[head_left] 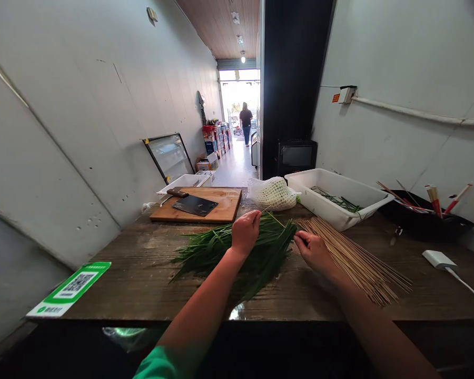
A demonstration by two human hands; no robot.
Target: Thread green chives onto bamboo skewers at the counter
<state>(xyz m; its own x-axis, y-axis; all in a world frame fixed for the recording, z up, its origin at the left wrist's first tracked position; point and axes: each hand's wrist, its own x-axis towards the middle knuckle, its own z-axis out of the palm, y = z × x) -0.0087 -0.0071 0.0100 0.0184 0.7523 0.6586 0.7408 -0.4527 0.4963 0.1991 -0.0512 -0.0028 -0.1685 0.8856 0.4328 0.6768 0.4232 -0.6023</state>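
Observation:
Long green chives (pixel 237 247) lie in a loose heap on the wooden table, their bunched ends toward the right. Above the heap my left hand (pixel 245 231) is closed, and a thin skewer (pixel 276 219) runs from near its fingers toward the bunched ends. My right hand (pixel 310 247) pinches at those ends, thumb and fingers together; its fingertips are partly hidden by the leaves. Just beyond my right hand, many bamboo skewers (pixel 355 258) are spread in a pile, passing partly behind my right forearm.
A cleaver (pixel 195 205) rests on a cutting board (pixel 233 202) at the back left. Behind the chives are a white foam-netted bundle (pixel 274 193) and a white bin (pixel 335 181) holding some greens. A black tray (pixel 454 225), white charger (pixel 438 259) and QR-code card (pixel 73 289) flank them. A person (pixel 246 123) stands far off.

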